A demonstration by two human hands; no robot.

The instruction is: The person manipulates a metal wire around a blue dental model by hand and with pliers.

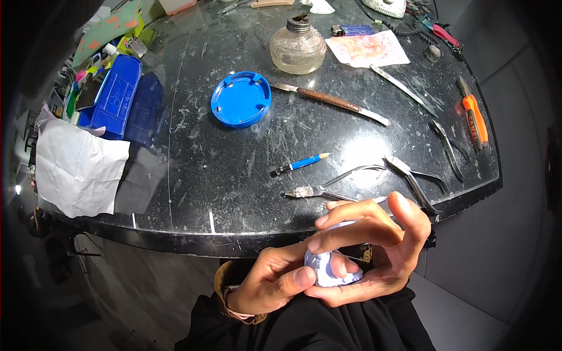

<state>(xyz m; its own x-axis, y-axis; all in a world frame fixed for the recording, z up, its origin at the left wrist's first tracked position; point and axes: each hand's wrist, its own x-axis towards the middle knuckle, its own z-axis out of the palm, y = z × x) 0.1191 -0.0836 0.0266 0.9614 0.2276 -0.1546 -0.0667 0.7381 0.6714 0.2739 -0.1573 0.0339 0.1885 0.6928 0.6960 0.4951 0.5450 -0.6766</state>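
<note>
Hands (328, 263) hide white lump (331, 272) — shape unclear.

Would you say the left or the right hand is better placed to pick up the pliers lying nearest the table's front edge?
Probably the right hand: its fingertips sit just below the pliers, while the left hand cups the pale lump lower down.
</note>
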